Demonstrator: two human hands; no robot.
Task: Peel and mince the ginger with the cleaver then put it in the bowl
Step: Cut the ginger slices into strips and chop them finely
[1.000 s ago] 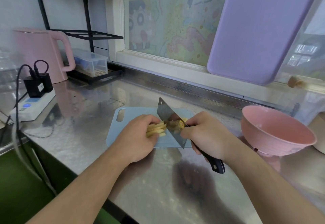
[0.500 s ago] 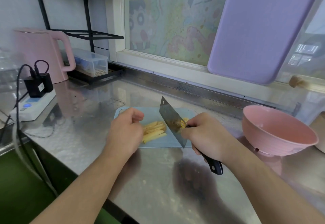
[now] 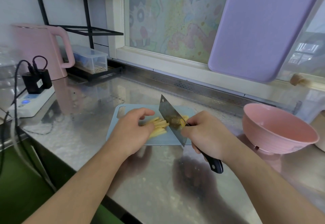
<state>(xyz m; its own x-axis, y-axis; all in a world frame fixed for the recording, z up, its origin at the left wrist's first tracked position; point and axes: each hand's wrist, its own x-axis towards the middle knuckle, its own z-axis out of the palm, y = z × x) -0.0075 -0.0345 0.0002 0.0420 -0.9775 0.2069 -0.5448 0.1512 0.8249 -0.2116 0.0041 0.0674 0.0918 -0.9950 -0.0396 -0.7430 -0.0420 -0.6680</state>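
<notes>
Your right hand (image 3: 207,134) is wrapped around the black handle of the cleaver (image 3: 173,120), blade edge down on the blue cutting board (image 3: 167,140), tilted a bit toward the left. Your left hand (image 3: 133,128) sits just beside the blade with fingers loosely curled, fingertips touching the near end of the ginger (image 3: 159,125); it's not really gripping anything, more resting on the pile. The ginger is already peeled and cut into pale yellow strips lying in a loose bunch on the board, right against the left face of the blade, with a few bits showing on the far side of it too. Can't tell if any strips are under the edge.

The pink bowl (image 3: 279,130) sits on the steel worktop (image 3: 158,188) to the right, well apart from the board. Over on the left there's a pink kettle (image 3: 40,49), a power strip (image 3: 31,102) with chargers plugged in, and a clear plastic box (image 3: 91,61) under a black rack (image 3: 86,28). A purple board (image 3: 260,30) leans against the window.
</notes>
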